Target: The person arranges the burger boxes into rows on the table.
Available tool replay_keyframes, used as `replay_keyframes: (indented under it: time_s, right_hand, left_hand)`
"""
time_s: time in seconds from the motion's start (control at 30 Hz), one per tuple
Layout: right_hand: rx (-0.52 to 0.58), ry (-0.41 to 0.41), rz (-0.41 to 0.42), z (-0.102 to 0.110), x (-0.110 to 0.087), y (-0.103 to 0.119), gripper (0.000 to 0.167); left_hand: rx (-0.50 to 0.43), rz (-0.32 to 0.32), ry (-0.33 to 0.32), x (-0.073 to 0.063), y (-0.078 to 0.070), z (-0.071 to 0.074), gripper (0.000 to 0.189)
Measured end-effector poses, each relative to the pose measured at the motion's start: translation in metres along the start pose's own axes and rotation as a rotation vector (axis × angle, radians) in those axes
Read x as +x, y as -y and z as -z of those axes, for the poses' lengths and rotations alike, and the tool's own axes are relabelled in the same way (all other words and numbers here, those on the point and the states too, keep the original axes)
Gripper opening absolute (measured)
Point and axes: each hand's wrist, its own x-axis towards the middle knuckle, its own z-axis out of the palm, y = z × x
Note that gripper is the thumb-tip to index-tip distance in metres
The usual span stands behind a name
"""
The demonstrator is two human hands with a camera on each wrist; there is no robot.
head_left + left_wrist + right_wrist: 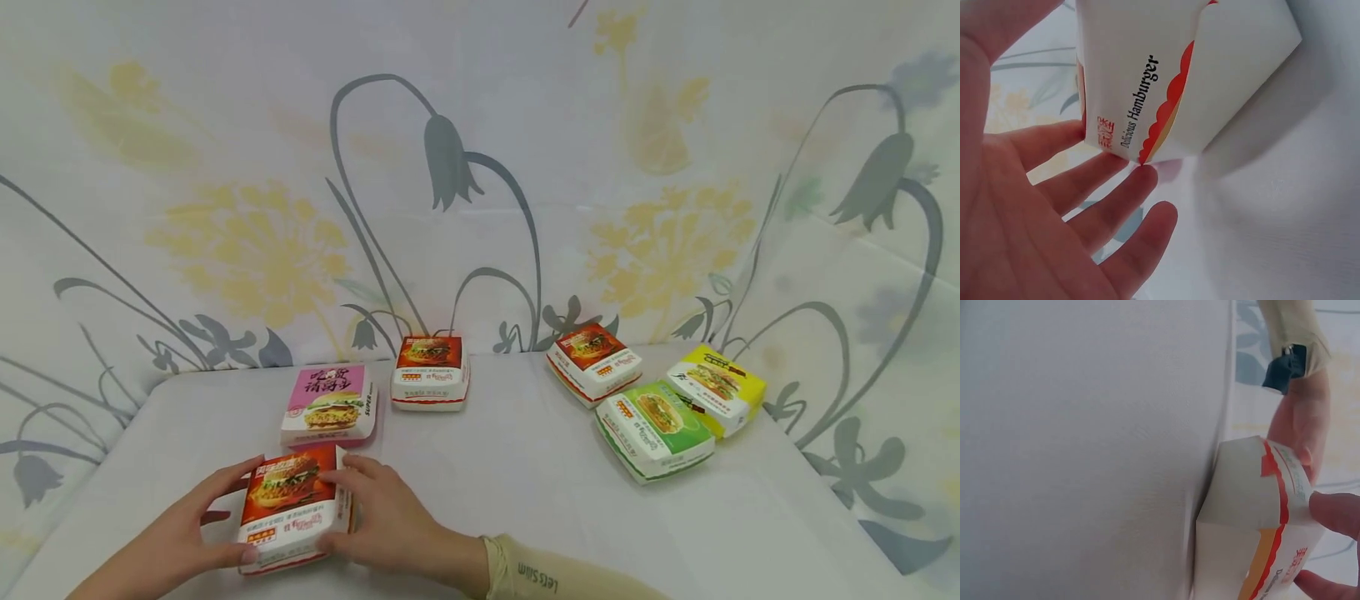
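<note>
Both hands hold a red and white hamburger box (291, 493) at the front left of the table, its burger picture facing up. My left hand (174, 533) spans the box's left side, thumb at the near corner and fingertips at the far one. On the opposite side, my right hand (397, 518) grips with its thumb at the near edge and a finger over the top. In the left wrist view, the box's white side (1141, 69) reads "Delicious Hamburger", and the lower fingers spread away from it. The right wrist view shows the box's closed lid seam with red scallops.
A pink burger box (330, 406) stands just behind the held one. Another red box (429, 375) is at the back middle. To the right, a third red box (595, 363), a green box (656, 429) and a yellow box (718, 387) cluster together. A flowered curtain (480, 167) hangs behind.
</note>
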Motion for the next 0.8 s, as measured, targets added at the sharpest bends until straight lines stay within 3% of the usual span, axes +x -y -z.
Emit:
replay_keyframes:
  time_s: [0.13,0.43,0.67,0.8]
  right_hand:
    - [0.029,-0.014,0.013,-0.001,-0.002,-0.002,0.063]
    - [0.115,0.005,0.035,0.004,-0.003,-0.008,0.069]
    - [0.171,0.012,0.069,0.004,-0.002,-0.012,0.072]
    - [0.195,0.019,0.058,0.004,-0.001,-0.014,0.076]
  left_hand:
    - [0.022,-0.035,0.004,0.001,0.002,0.003,0.093]
    - [-0.030,-0.060,0.048,0.004,0.003,0.006,0.092]
    - [-0.007,-0.150,0.023,0.004,0.006,0.007,0.087]
    - [-0.046,-0.169,0.043,0.006,0.008,0.007,0.087]
